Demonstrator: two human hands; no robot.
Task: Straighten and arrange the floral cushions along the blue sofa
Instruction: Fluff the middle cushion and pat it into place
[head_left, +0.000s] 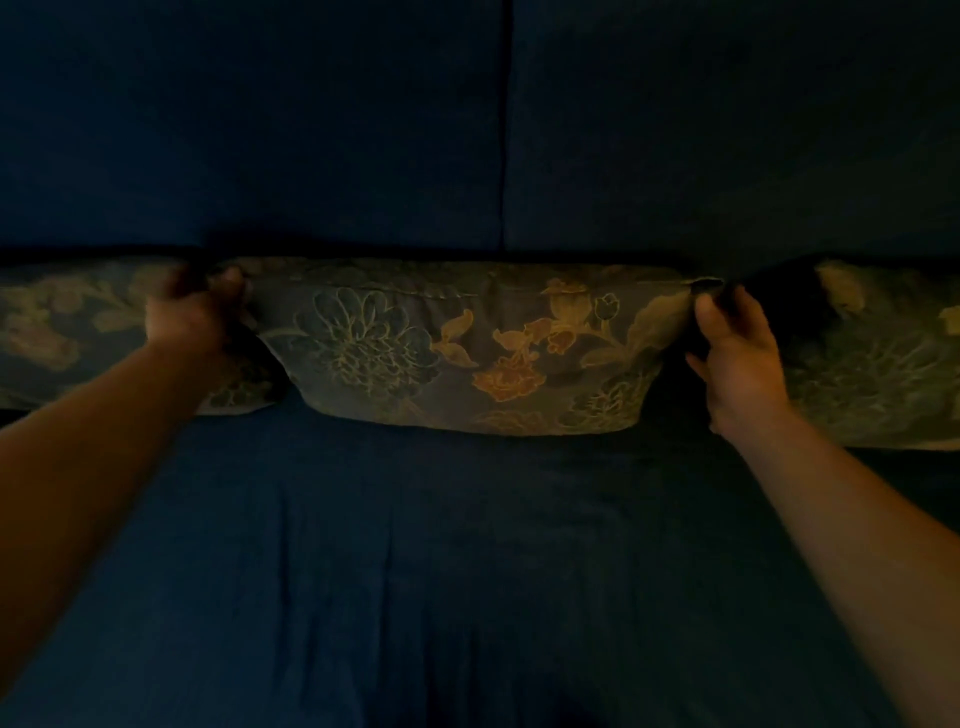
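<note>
Three floral cushions stand in a row against the back of the blue sofa (467, 545). The middle floral cushion (467, 343) is dark with green and orange flowers and leans slightly toward me. My left hand (192, 312) grips its upper left corner, blurred. My right hand (737, 353) pinches its upper right corner between thumb and fingers. The left floral cushion (57, 327) sits partly behind my left forearm. The right floral cushion (878, 364) stands beside my right hand, with a dark gap between it and the middle one.
The sofa's backrest (311, 130) rises behind the cushions, with a vertical seam (503, 130) between its two back pads. The wrinkled blue seat cover fills the foreground. The room is dim.
</note>
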